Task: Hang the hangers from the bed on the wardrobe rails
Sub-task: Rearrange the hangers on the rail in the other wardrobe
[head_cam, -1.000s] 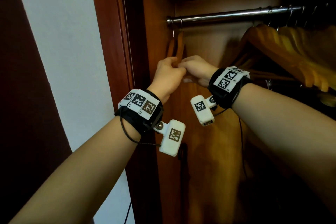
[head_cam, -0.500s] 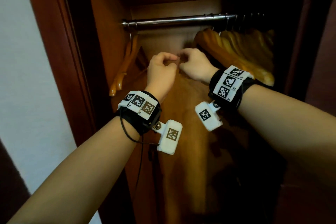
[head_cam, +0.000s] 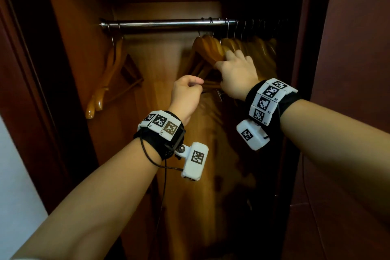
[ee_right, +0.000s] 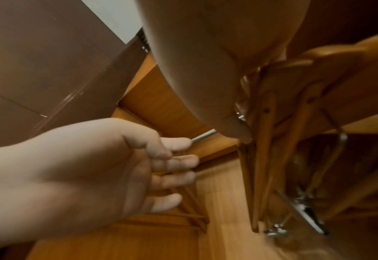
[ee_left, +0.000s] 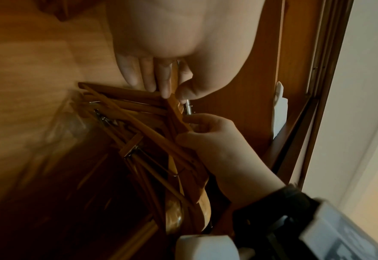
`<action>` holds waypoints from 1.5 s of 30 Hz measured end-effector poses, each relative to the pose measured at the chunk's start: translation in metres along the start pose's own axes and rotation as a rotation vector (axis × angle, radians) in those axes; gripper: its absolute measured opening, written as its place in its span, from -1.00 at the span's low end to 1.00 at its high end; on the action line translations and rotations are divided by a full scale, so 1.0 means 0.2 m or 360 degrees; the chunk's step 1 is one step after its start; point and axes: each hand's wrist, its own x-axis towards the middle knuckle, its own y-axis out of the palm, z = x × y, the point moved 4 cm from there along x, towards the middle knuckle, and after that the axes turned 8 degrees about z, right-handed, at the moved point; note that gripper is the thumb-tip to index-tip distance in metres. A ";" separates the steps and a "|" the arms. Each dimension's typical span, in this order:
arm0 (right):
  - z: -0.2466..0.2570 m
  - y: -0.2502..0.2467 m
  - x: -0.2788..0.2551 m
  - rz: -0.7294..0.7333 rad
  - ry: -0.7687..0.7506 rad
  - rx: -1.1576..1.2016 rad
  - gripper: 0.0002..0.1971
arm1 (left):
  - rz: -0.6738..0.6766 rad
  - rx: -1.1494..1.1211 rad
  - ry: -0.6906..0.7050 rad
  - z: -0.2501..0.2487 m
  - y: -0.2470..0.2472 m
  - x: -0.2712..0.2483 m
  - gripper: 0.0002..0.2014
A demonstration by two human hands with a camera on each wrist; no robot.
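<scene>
A metal rail (head_cam: 168, 24) runs across the top of the wardrobe. Two wooden hangers (head_cam: 105, 78) hang at its left end. Several more hangers (head_cam: 249, 46) hang bunched at its right end. My right hand (head_cam: 236, 69) grips the sloping arm of the front hanger (head_cam: 207, 48) of that bunch. In the left wrist view the right hand (ee_left: 216, 144) has its fingers curled round the hanger arm (ee_left: 176, 112). My left hand (head_cam: 186, 93) hovers just left of it and lower, loosely curled, holding nothing. In the right wrist view the left hand (ee_right: 116, 167) is empty.
The wardrobe's left side panel (head_cam: 80, 69) and a dark door (head_cam: 348, 91) on the right hem in the opening. Metal clips (ee_right: 303, 209) hang under some of the bunched hangers. The rail's middle stretch is bare. A white wall (head_cam: 12, 164) shows at far left.
Both hands left the pair of hangers at the rail's left end and moved right. The right hand took hold of the front hanger of the bunch. The view swung right.
</scene>
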 end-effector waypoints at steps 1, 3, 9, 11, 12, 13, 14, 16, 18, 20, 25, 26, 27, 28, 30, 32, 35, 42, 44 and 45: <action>-0.01 0.00 0.01 0.0001 -0.0001 -0.0015 -0.58 | 0.0002 -0.0001 -0.0012 0.01 -0.01 0.00 -0.74; -0.02 0.01 0.02 -0.0007 0.0004 -0.0034 -0.56 | 0.0003 0.0000 -0.0017 0.02 -0.02 0.01 -0.74; 0.01 0.01 0.07 0.0116 0.0077 0.0017 -0.47 | 0.0009 0.0025 -0.0043 0.04 -0.08 0.01 -0.75; 0.02 0.02 0.08 0.0148 0.0103 0.0064 -0.46 | 0.0002 0.0034 -0.0042 0.03 -0.10 0.00 -0.75; 0.03 0.02 0.09 0.0166 0.0120 0.0089 -0.46 | 0.0000 0.0036 -0.0043 0.03 -0.11 0.00 -0.75; 0.03 0.02 0.09 0.0190 0.0132 0.0116 -0.46 | -0.0004 0.0034 -0.0040 0.03 -0.12 0.00 -0.76; 0.03 0.02 0.10 0.0218 0.0139 0.0144 -0.47 | -0.0009 0.0033 -0.0037 0.02 -0.13 0.00 -0.76; 0.04 0.01 0.11 0.0261 0.0138 0.0202 -0.50 | -0.0015 0.0038 -0.0034 0.01 -0.15 0.00 -0.76; 0.04 0.01 0.13 0.0266 0.0133 0.0251 -0.52 | -0.0019 0.0042 -0.0037 0.01 -0.17 0.00 -0.77; 0.04 0.01 0.14 0.0267 0.0144 0.0288 -0.51 | -0.0030 0.0046 -0.0036 0.01 -0.19 0.00 -0.78; 0.06 0.01 0.18 0.0291 0.0133 0.0334 -0.50 | -0.0042 0.0069 -0.0036 0.00 -0.23 0.01 -0.78; 0.06 0.01 0.19 0.0296 0.0126 0.0336 -0.50 | -0.0047 0.0076 -0.0037 0.00 -0.24 0.01 -0.78; 0.06 0.01 0.20 0.0300 0.0121 0.0340 -0.51 | -0.0054 0.0081 -0.0036 0.00 -0.25 0.01 -0.78; 0.07 0.01 0.21 0.0301 0.0117 0.0344 -0.52 | -0.0065 0.0085 -0.0039 0.00 -0.25 0.01 -0.78; 0.08 0.02 0.23 0.0303 0.0112 0.0363 -0.55 | -0.0077 0.0097 -0.0047 0.00 -0.27 0.02 -0.79; 0.09 0.03 0.26 0.0320 0.0103 0.0375 -0.59 | -0.0078 0.0115 -0.0049 0.00 -0.28 0.02 -0.79; 0.12 0.07 0.30 0.0365 0.0074 0.0411 -0.61 | -0.0085 0.0137 -0.0046 0.00 -0.32 0.03 -0.79; 0.19 0.17 0.30 0.0467 0.0008 0.0467 -0.61 | -0.0141 0.0189 -0.0096 0.05 -0.41 0.01 -0.79; 0.21 0.18 0.29 0.0486 -0.0024 0.0473 -0.59 | -0.0151 0.0190 -0.0124 0.07 -0.41 0.01 -0.79; 0.21 0.19 0.28 0.0501 -0.0049 0.0484 -0.57 | -0.0161 0.0192 -0.0143 0.09 -0.42 0.00 -0.80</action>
